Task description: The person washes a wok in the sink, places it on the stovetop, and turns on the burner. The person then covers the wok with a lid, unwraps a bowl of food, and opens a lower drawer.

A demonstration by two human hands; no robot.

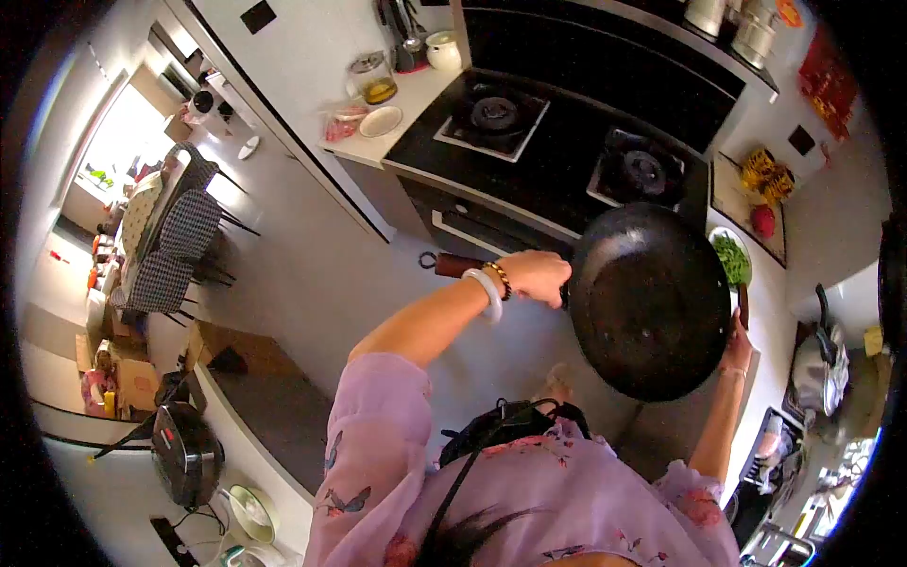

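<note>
A large dark wok hangs between my two hands in front of the stove, its inside facing up toward me. My left hand is closed around its long brown handle, whose ring end sticks out past my wrist. On the far side, my right hand grips the short side handle; part of its fingers is hidden behind the rim. No food shows inside the wok. Just beyond its right edge, a bowl of chopped greens stands on the counter.
The black gas stove has a left burner and a right burner. A glass jar and a plate sit left of it. At right are a lidded pot and a sink faucet.
</note>
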